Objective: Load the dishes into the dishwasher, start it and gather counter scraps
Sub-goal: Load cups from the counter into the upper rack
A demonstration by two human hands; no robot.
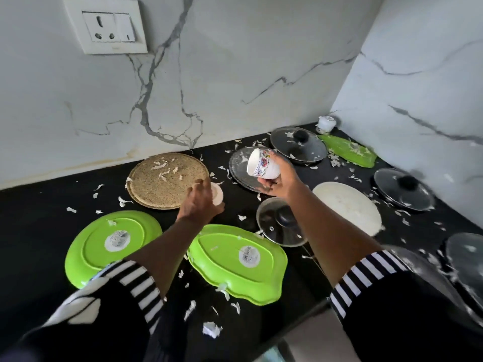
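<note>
My right hand [281, 178] holds a white floral cup [262, 164] tipped on its side above a glass lid [241, 165]. My left hand [200, 202] reaches down onto a small white saucer-like piece [218, 195] beside the speckled tan round plate [167, 178]; its fingers curl over that piece. Two lime green plates lie upside down, one at the left [112, 239] and one in the middle [235, 262]. A white plate [347, 205] lies to the right. White scraps [211, 329] are scattered over the black counter [39, 218].
Glass lids with black knobs lie at the back [298, 147], at the right [403, 189], in the middle [281, 222] and at the far right edge [467, 259]. A green tray [347, 150] and a small white pot [326, 124] sit in the corner. A wall socket [109, 27] is above.
</note>
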